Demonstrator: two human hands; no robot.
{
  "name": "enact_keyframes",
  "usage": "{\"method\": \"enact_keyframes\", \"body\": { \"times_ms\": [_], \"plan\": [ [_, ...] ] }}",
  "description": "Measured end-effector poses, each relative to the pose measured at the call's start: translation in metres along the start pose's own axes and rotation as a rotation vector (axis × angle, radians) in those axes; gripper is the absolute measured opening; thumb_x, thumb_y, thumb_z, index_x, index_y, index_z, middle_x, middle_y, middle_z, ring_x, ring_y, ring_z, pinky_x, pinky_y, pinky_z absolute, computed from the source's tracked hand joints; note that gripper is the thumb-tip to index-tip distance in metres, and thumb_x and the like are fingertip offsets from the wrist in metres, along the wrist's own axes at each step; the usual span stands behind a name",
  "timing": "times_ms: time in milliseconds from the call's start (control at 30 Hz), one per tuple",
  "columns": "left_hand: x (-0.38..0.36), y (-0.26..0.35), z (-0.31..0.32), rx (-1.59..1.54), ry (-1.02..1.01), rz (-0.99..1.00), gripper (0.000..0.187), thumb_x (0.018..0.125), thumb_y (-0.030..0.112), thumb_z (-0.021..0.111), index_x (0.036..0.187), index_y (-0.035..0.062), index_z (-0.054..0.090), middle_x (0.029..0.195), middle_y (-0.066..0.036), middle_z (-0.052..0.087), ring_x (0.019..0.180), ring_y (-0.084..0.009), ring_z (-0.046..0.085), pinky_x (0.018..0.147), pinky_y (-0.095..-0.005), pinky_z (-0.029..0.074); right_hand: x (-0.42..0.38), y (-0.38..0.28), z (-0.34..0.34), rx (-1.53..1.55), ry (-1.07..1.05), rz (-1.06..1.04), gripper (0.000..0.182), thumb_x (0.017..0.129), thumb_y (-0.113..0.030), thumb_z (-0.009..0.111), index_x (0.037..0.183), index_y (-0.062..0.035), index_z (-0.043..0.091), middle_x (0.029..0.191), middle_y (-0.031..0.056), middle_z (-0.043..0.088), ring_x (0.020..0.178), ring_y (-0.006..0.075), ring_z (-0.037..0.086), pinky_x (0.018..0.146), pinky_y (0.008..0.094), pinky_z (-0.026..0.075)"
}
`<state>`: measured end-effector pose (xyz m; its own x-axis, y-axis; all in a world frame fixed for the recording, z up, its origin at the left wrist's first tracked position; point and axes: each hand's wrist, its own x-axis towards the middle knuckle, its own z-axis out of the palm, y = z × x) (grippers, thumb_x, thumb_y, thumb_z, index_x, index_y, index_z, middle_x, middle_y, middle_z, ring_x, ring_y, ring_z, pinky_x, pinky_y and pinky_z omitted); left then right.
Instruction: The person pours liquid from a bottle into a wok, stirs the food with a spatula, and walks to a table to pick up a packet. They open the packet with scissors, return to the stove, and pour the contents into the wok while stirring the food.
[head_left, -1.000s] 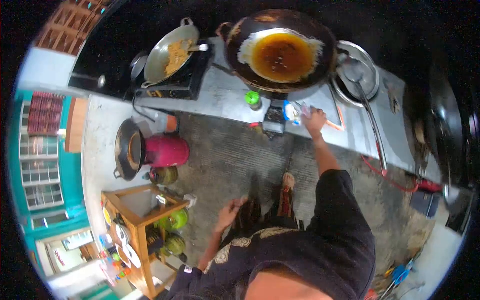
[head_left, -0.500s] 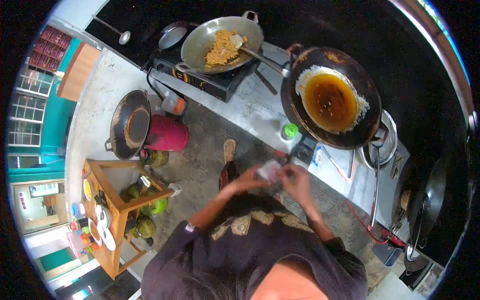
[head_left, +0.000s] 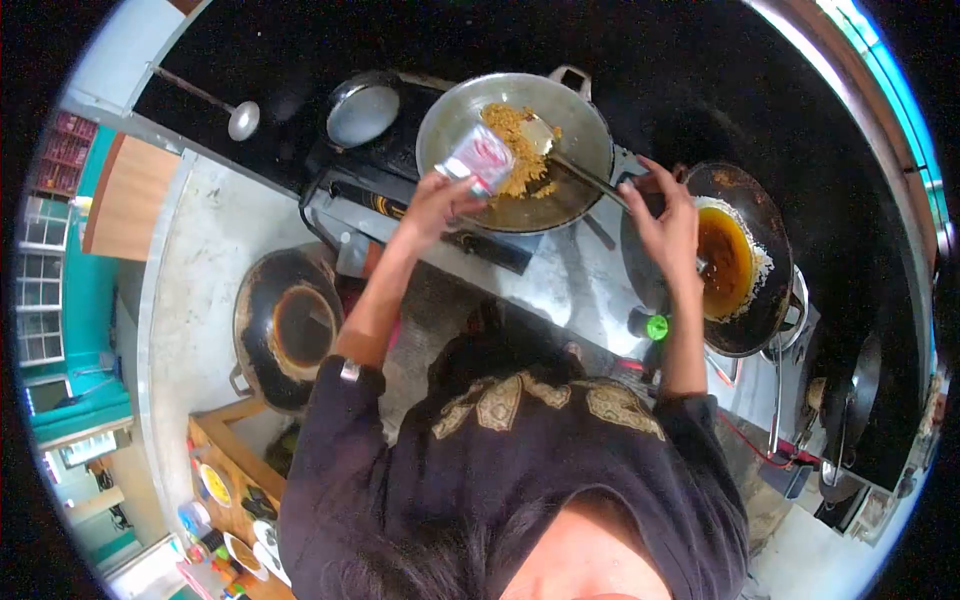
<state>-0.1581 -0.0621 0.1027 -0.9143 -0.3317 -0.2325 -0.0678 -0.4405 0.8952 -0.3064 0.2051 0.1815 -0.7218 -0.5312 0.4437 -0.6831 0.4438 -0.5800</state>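
My left hand (head_left: 440, 210) is closed on a small clear plastic packet (head_left: 480, 157) with red print, holding it tilted over the near side of a metal wok (head_left: 450, 110). Crumbly orange-brown food (head_left: 515, 180) lies in the wok. A spatula (head_left: 585, 180) rests with its blade in this food, its long handle pointing right. At the handle's far end is my right hand (head_left: 665, 225), thumb and fingers apart; it hides the end of the handle. Below that hand stands a dark wok (head_left: 770, 190) holding brown liquid with a whitish rim. The packet's contents cannot be made out.
The metal wok stands on a stove (head_left: 480, 245), beside a small pan (head_left: 365, 115). A ladle (head_left: 242, 120) lies at the upper left. A green-capped bottle (head_left: 656, 327) is near my right forearm. Another dark wok (head_left: 290, 330) stands at lower left, above a wooden table (head_left: 225, 430).
Both hands have moved up from in front of my body, where they were together at the packet. The left carried the packet over the metal wok; the right went to the spatula handle.
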Motion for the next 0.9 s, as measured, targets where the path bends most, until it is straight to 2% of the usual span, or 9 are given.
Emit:
{"method": "enact_keyframes", "body": {
  "times_ms": [67,133,233,400,433,533,700,800,900],
  "plan": [
    [0.025,0.019,-0.019,0.024,-0.028,0.072,0.030,0.081,0.012,0.058,0.107,-0.0003,0.053,0.096,-0.007,0.061,0.084,-0.0147,0.060,0.071,-0.0277,0.053,0.008,0.033,0.002,-0.317,-0.096,0.027,0.040,0.072,-0.031,0.066,0.100,-0.0022,0.058,0.087,0.0190,0.061,0.082,0.0353,0.058,0.074,0.0409,0.044],
    [0.048,0.026,-0.040,0.132,0.000,0.088,0.028,0.081,0.012,0.059,0.105,-0.0019,0.054,0.095,-0.008,0.061,0.082,-0.0142,0.061,0.070,-0.0276,0.053,0.004,0.067,0.012,-0.268,-0.207,0.143,0.045,0.071,-0.035,0.066,0.101,-0.0018,0.058,0.089,0.0206,0.060,0.084,0.0367,0.057,0.075,0.0424,0.044],
    [0.077,0.029,-0.055,0.300,0.011,0.119,0.026,0.079,0.010,0.061,0.099,-0.0045,0.056,0.092,-0.008,0.062,0.080,-0.0136,0.061,0.066,-0.0251,0.053,-0.010,0.087,0.022,-0.405,-0.178,0.183,0.041,0.072,-0.033,0.065,0.100,-0.0037,0.059,0.090,0.0201,0.060,0.084,0.0344,0.058,0.074,0.0395,0.045],
    [0.119,0.026,-0.076,0.624,-0.017,0.102,0.026,0.075,0.008,0.065,0.095,-0.0069,0.058,0.088,-0.010,0.063,0.074,-0.0141,0.062,0.061,-0.0239,0.053,-0.031,0.120,0.029,-0.617,-0.408,0.389,0.044,0.072,-0.035,0.064,0.104,-0.0053,0.057,0.092,0.0200,0.061,0.091,0.0342,0.057,0.076,0.0403,0.045],
    [0.121,0.027,-0.075,0.596,-0.019,0.128,0.026,0.074,0.008,0.066,0.094,-0.0071,0.059,0.086,-0.010,0.063,0.072,-0.0139,0.062,0.060,-0.0239,0.053,-0.035,0.123,0.032,-0.634,-0.465,0.426,0.044,0.072,-0.035,0.064,0.105,-0.0057,0.057,0.092,0.0198,0.061,0.091,0.0340,0.057,0.077,0.0404,0.045],
    [0.128,0.028,-0.069,0.588,-0.015,0.193,0.025,0.072,0.008,0.067,0.091,-0.0075,0.060,0.083,-0.010,0.064,0.069,-0.0128,0.061,0.058,-0.0237,0.052,-0.038,0.129,0.032,-0.594,-0.377,0.329,0.045,0.072,-0.036,0.064,0.105,-0.0069,0.056,0.092,0.0189,0.061,0.090,0.0337,0.057,0.076,0.0407,0.045],
    [0.140,0.022,-0.077,0.717,0.034,0.229,0.022,0.069,0.009,0.069,0.085,-0.0041,0.063,0.076,-0.008,0.065,0.065,-0.0104,0.061,0.056,-0.0234,0.050,-0.030,0.122,0.032,-0.664,-0.407,0.381,0.044,0.073,-0.035,0.063,0.105,-0.0068,0.056,0.090,0.0195,0.061,0.087,0.0338,0.058,0.075,0.0411,0.046],
    [0.128,0.031,-0.069,0.919,0.099,0.188,0.027,0.064,0.016,0.073,0.084,-0.0007,0.065,0.073,-0.008,0.065,0.062,-0.0105,0.061,0.057,-0.0259,0.048,-0.030,0.117,0.035,-0.648,-0.342,0.301,0.043,0.073,-0.034,0.063,0.104,-0.0060,0.057,0.087,0.0194,0.061,0.085,0.0338,0.059,0.073,0.0407,0.046],
    [0.136,0.023,-0.077,1.030,0.118,0.244,0.033,0.058,0.024,0.075,0.082,0.0022,0.066,0.073,-0.010,0.065,0.064,-0.0153,0.062,0.061,-0.0295,0.048,-0.024,0.108,0.037,-0.576,-0.295,0.270,0.042,0.074,-0.034,0.063,0.103,-0.0056,0.057,0.085,0.0188,0.062,0.083,0.0336,0.059,0.072,0.0403,0.046]
  ]
}}
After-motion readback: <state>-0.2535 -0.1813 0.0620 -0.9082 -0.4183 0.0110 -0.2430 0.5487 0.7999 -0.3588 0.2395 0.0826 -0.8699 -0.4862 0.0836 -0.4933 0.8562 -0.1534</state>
